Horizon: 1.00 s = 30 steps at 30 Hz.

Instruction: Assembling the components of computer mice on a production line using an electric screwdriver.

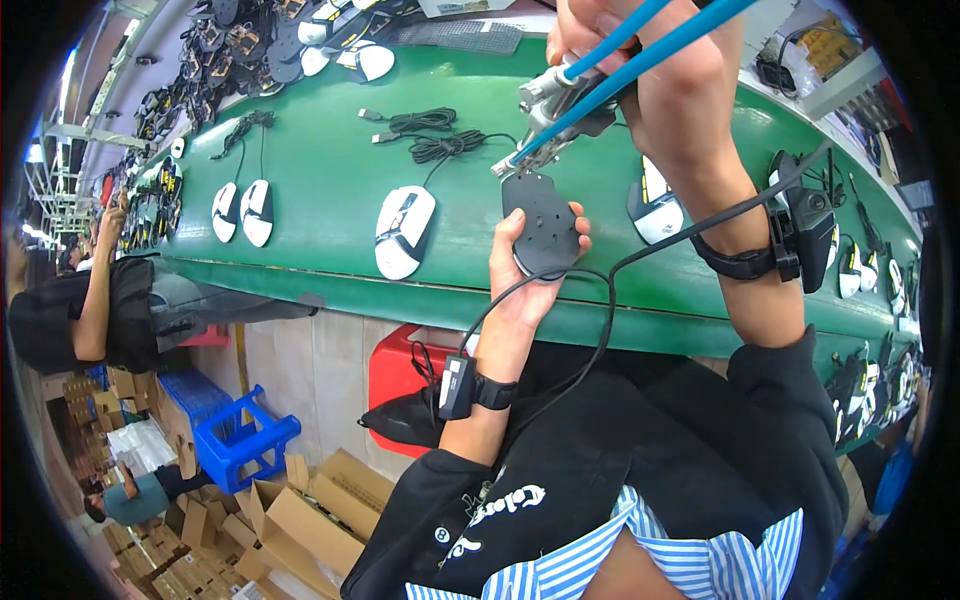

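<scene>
My left hand (517, 292) is closed round a computer mouse (546, 228) with its black underside turned up, thumb on one edge and fingertips on the other. My right hand (675, 75) grips a metal screwdriver tool (565, 110) fed by blue hoses (655, 65). The tool's nose points down at the top end of the mouse; whether it touches cannot be made out. A white-and-black mouse (404, 232) lies left of my left hand, with its coiled black cable (440, 146) above it. On the right, a white-and-black mouse (655, 205) sits partly behind my right forearm.
The green bench (330, 190) runs across the view. Two mice (242, 212) lie further left, and black parts (235, 50) are heaped at the far left. A black cable (700, 222) crosses between my wrists. Below stand a red stool (395, 375), a blue stool (240, 440) and cartons (310, 525).
</scene>
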Tool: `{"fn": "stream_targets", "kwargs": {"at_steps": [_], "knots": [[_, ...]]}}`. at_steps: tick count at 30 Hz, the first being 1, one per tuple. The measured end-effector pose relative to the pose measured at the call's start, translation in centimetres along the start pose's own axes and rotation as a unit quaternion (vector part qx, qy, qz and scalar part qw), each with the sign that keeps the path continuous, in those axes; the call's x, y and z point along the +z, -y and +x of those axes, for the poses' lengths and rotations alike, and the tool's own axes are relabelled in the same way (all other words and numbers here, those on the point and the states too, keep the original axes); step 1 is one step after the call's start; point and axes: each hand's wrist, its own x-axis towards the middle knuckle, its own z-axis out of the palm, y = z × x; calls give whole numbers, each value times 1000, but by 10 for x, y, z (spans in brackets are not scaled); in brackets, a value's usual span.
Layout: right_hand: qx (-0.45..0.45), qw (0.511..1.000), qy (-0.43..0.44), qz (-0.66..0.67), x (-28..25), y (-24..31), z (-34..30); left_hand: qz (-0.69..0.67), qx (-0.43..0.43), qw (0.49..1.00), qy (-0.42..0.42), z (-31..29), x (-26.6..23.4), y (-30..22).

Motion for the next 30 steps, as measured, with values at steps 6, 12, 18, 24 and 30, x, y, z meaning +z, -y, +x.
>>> {"fn": "stream_targets", "kwargs": {"at_steps": [6, 12, 18, 24, 30], "knots": [[22, 1000, -5, -7, 3, -2, 1, 3, -7, 1000, -4, 0, 4, -2], [-16, 999, 22, -35, 1, -13, 3, 11, -10, 1000, 6, -1, 2, -5], [-29, 998, 33, -54, 8, -4, 4, 16, -14, 999, 32, -3, 0, -9], [11, 997, 70, -38, 15, 34, 6, -14, 9, 1000, 8, 2, 1, -10], [109, 994, -4, -9, 30, 25, -12, -29, 25, 999, -38, 2, 6, -12]]}}
